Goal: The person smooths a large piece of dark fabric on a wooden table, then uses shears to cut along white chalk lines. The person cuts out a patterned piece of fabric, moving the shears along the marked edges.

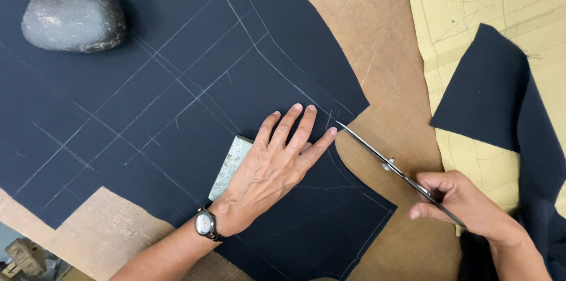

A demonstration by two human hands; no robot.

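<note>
A large piece of dark navy fabric (177, 92) marked with chalk lines lies flat on a brown table (383, 51). My left hand (274, 163), wearing a wristwatch, presses flat on the fabric, fingers spread, next to a pale green block (231, 163) partly under my palm. My right hand (466, 201) grips the handles of metal scissors (383, 160). The blade tips reach the fabric's edge just beside my left fingertips, at a curved cut.
A grey rounded stone (73, 15) rests on the fabric at the top left. A yellow paper pattern sheet (471, 10) lies at the right with another navy fabric piece (501, 98) over it. A small wooden object (23, 256) sits at the bottom left.
</note>
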